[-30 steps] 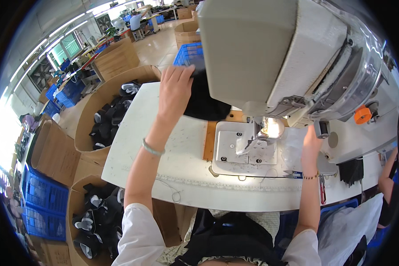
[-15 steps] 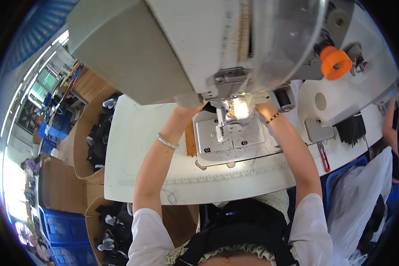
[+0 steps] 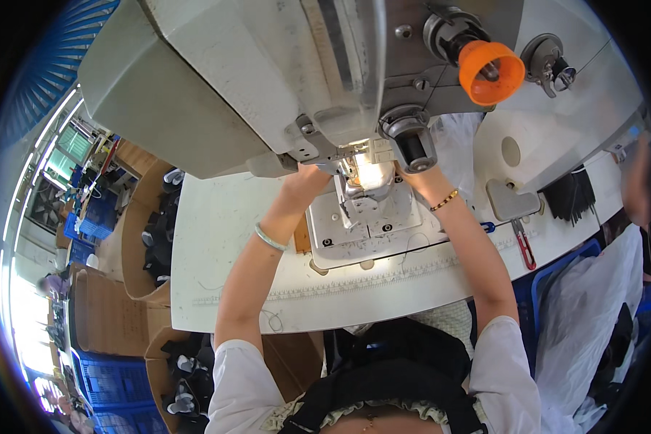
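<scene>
Both my arms reach under the head of a large grey and white sewing machine (image 3: 217, 94). My left hand (image 3: 308, 181) is at the left side of the lit needle area (image 3: 362, 177); its fingers are hidden behind the machine head. On the other side, my right hand (image 3: 425, 182) sits just below a dark cylindrical part (image 3: 414, 148), its fingers also out of sight. Whatever the hands touch or hold does not show. Between the forearms lies a white metal bed plate (image 3: 365, 235) with dark screws, and a metal presser part (image 3: 349, 211) stands over it.
An orange knob (image 3: 490, 72) juts from the machine. Right of my forearm lie a blue object (image 3: 488, 227), a red-handled tool (image 3: 525, 249) and black strips (image 3: 570, 195). Cardboard boxes (image 3: 108, 307) flank the white table (image 3: 224, 231). Another person's arm (image 3: 636, 184) is at far right.
The view has shifted, so the machine head sits farther left and its knob looks larger. A blue object now shows beside my right forearm. My hands remain under the machine head.
</scene>
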`<state>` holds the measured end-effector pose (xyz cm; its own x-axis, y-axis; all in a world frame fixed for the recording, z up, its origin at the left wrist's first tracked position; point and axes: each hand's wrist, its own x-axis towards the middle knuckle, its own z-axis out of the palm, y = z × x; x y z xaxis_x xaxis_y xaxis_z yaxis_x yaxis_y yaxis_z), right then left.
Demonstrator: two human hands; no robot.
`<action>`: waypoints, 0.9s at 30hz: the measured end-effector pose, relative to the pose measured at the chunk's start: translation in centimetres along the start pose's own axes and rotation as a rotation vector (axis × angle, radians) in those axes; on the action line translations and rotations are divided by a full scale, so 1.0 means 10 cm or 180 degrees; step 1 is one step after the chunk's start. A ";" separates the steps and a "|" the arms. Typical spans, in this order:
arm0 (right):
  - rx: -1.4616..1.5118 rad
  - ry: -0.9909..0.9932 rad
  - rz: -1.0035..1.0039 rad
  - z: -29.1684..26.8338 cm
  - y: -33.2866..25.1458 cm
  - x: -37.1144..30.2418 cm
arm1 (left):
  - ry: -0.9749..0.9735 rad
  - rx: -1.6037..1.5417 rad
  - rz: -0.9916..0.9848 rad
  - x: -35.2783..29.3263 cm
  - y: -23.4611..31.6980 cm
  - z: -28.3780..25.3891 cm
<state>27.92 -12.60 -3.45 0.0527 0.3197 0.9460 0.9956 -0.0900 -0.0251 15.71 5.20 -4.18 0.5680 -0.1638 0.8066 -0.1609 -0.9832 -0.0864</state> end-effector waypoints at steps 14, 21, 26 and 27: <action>0.0792 -0.0151 0.0320 -0.25 -0.07 0.16 | -0.1237 0.2293 0.0665 0.08 0.01 -0.28; 0.1028 -0.0403 0.0906 -0.22 -0.13 0.15 | -0.0309 0.0670 -0.0295 0.04 0.14 -0.28; 0.1379 -0.0314 0.1182 -0.24 -0.16 0.19 | -0.0147 0.0179 -0.0572 0.11 0.13 -0.36; 0.1370 -0.0260 0.1109 -0.26 -0.16 0.20 | -0.0216 0.0009 -0.0623 0.14 0.13 -0.41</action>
<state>26.20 -14.21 -0.65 0.3731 0.4135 0.8306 0.8590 0.1844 -0.4777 13.02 4.07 -0.79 0.6412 0.0253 0.7670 -0.0398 -0.9970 0.0662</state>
